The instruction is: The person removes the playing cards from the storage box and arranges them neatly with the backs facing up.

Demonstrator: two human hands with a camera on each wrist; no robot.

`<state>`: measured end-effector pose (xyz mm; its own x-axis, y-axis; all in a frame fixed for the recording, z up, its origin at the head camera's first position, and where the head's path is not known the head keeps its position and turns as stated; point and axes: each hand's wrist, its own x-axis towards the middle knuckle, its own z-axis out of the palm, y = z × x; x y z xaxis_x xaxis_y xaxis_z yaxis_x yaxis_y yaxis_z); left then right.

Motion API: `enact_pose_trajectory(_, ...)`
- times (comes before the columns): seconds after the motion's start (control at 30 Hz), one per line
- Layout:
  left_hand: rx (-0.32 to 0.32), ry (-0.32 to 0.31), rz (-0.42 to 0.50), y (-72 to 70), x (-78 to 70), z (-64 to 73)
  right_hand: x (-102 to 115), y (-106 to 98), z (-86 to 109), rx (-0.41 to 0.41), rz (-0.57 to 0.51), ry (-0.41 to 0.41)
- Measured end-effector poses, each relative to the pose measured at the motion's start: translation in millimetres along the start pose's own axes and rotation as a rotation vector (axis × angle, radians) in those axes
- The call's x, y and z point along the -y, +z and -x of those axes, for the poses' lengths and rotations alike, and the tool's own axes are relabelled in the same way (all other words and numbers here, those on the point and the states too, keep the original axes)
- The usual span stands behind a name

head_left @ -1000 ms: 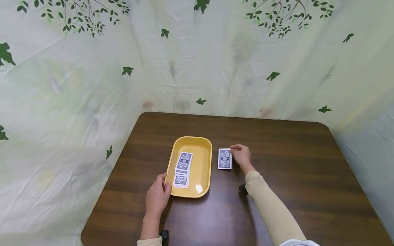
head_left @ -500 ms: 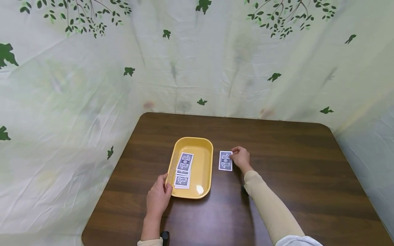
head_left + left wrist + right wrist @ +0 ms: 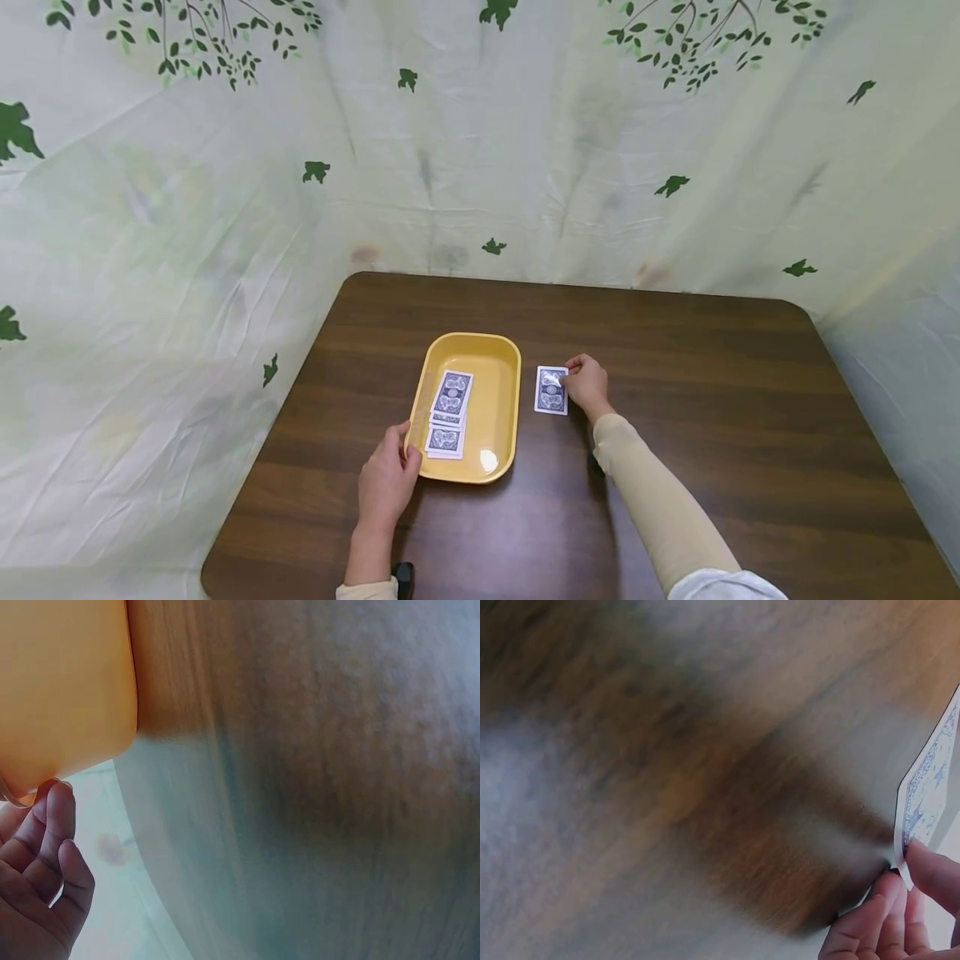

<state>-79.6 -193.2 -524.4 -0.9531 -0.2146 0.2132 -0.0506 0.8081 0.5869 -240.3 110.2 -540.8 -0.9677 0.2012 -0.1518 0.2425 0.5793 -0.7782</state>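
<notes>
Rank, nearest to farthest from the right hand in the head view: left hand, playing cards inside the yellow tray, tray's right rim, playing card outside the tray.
1. Outside playing card: pinched by the right hand.
2. Right rim of the yellow tray: left of that card.
3. Inside playing cards: toward tray's left.
4. Left hand: tray's near-left corner.

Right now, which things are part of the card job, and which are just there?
Part of the job:
- yellow tray, gripped at its edge by the left hand
- blue-backed playing cards overlapping in the tray
- the playing card pinched by the right hand

Just there:
- wooden table under the tray
- leaf-print cloth behind the table
</notes>
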Motion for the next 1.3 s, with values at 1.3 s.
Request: enact_pose_trajectory(1.3,0.003,0.006,-0.003,-2.1,-0.9,-0.4,1.9,-1.4,-1.6,0.036,0.07,-0.005)
